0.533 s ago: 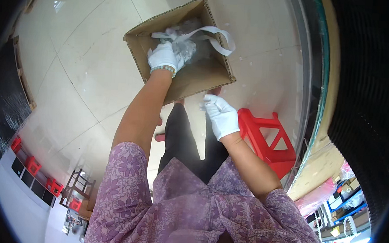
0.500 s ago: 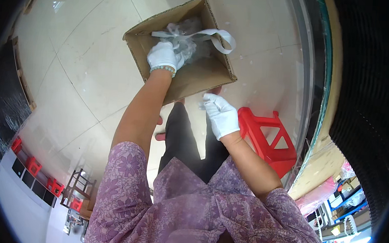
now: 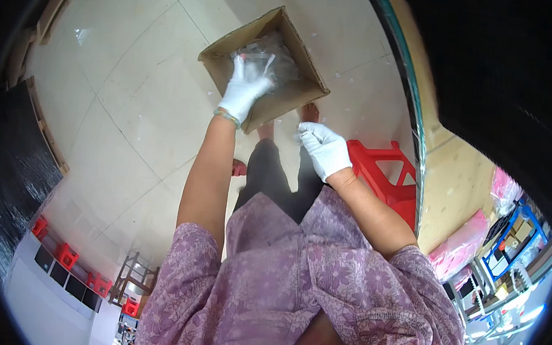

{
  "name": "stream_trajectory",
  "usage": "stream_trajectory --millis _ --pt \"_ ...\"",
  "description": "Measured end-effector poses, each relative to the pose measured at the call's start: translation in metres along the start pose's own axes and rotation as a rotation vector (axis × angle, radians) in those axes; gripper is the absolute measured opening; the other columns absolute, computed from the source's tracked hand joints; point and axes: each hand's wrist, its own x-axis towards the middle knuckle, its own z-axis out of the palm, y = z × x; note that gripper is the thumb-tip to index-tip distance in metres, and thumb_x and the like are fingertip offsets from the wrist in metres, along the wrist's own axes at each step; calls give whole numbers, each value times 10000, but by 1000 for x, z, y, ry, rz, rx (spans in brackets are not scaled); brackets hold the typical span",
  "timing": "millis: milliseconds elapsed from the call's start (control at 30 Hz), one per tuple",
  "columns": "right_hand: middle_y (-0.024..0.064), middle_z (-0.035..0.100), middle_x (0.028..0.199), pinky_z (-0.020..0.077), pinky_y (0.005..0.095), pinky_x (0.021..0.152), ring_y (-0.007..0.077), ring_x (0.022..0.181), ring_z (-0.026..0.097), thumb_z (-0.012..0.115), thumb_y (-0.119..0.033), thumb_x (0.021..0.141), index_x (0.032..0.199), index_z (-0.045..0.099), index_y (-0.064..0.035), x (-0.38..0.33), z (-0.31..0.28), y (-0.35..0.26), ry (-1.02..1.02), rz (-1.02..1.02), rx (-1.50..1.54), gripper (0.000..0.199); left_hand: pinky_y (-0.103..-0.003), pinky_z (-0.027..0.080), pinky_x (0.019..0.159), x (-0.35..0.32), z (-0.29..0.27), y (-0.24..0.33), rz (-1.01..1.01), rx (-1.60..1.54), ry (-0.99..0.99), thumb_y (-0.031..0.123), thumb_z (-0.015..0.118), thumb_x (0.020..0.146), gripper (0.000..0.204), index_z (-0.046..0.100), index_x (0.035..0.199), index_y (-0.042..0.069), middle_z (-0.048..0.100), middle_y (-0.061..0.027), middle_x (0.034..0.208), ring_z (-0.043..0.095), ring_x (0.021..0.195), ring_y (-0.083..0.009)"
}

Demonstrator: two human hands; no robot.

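An open cardboard box point(image 3: 223, 52) stands on the floor ahead of me. Crumpled clear plastic point(image 3: 284, 59) lies inside it, with part of a white strip showing among it. My left hand point(image 3: 246, 88), in a white glove, reaches over the box's near left side. Its fingers are spread above the plastic, slightly blurred, and appear to hold nothing. Outside the box, to its near right, is my gloved right hand point(image 3: 326, 151). Its fingers are pinched together, and something small and pale shows at their tips, too small to name.
A red plastic stool point(image 3: 389, 176) stands right of my right hand. Beyond it runs the edge of a tan board or table point(image 3: 440, 170). My feet are just below the box on the tiled floor point(image 3: 142, 82). Pink wrapped bundles point(image 3: 461, 247) lie at the lower right.
My left hand has spread its fingers and drawn away from the plastic. The white strip that curled over the box's right side has dropped inside. My right hand stays pinched. The view has shifted.
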Motion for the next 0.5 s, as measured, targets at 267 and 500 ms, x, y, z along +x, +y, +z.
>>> stream_trajectory --millis 267,500 --pt "195 652 1034 511 368 818 300 873 645 698 -250 771 1210 566 4 40 34 -72 213 -360 -411 524 -466 394 1084 -42 -16 32 -101 -774 -100 604 361 956 699 224 1503 191 352 -202 1464 407 1323 -366" --pt "87 674 1057 478 390 882 313 984 616 518 -377 870 989 698 -126 121 54 -71 30 -250 -619 331 -449 383 1085 -47 -27 27 -99 -756 -45 622 379 942 764 218 1479 104 340 -217 1474 369 1355 -366"
